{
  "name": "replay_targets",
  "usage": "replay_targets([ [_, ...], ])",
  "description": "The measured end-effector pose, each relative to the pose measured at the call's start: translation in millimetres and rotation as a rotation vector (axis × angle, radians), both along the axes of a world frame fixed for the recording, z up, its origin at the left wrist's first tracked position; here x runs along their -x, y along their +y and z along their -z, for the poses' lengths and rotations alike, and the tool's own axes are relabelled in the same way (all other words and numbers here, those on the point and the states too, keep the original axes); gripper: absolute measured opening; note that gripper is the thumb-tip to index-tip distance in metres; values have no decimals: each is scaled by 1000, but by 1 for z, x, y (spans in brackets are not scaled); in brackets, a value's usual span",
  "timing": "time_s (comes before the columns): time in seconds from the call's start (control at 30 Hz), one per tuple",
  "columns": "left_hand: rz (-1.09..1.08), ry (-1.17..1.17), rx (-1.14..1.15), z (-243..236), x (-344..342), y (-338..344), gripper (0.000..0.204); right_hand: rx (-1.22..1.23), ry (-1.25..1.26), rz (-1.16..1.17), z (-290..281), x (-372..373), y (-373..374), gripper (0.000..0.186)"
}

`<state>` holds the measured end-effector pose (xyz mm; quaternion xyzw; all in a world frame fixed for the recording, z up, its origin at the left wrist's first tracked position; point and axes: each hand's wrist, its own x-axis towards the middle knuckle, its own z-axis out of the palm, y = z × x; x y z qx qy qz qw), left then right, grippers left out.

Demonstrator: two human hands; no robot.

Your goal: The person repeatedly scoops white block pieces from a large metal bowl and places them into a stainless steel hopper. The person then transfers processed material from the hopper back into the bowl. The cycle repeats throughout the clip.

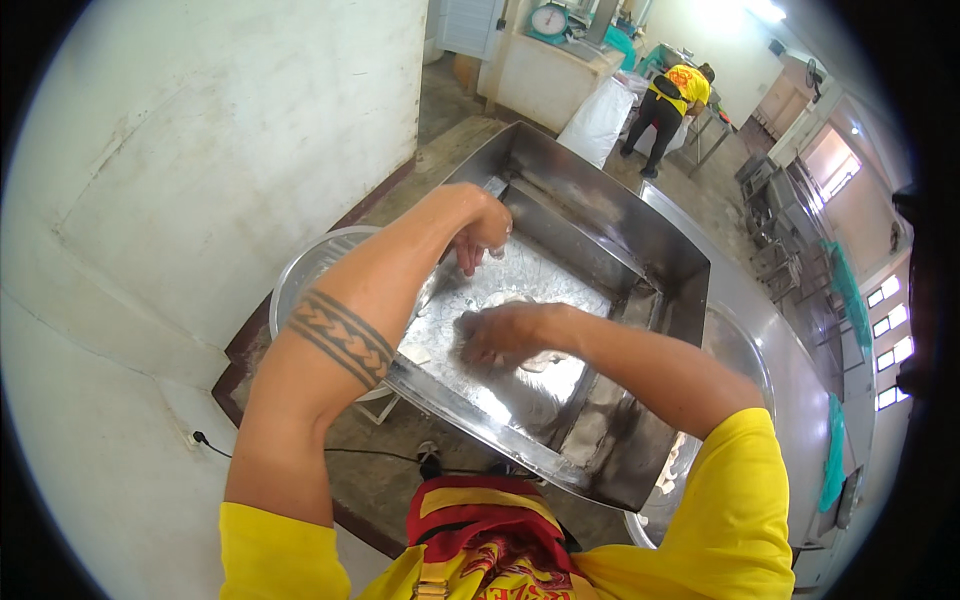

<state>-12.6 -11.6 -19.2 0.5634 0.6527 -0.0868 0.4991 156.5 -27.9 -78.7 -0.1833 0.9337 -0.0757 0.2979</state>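
Observation:
A large square stainless-steel pan with channels along its inner sides fills the middle of the head view. My left hand hangs over its upper left part, fingers bent downward and apart, with whitish residue on them. My right hand is low over the middle of the pan's bottom, smeared by motion, among thin whitish scraps. I cannot make out whether its fingers hold anything. More pale scraps lie near the pan's lower left.
Round metal trays flank the pan at left and right. A white wall rises at left; a cord crosses the floor. Behind are a counter with a scale, white sacks and another person in yellow. Steel tables line the right.

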Motion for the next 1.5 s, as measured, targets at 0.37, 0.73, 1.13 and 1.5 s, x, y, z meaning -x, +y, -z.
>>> replay_targets([
  [0.37, 24, -21, 12, 7, 3, 4, 42, -103, -944, 557, -53, -3, 32, 37],
  [0.73, 97, 9, 91, 5, -4, 12, 50, -285, -432, 486, -37, -7, 58, 31],
  [1.13, 64, 89, -19, 6, -4, 11, 46, -334, 104, 832, -15, -9, 49, 33],
  [1.5, 232, 116, -90, 10, -22, 0, 52, -234, -684, 986, -46, -27, 27, 78],
])
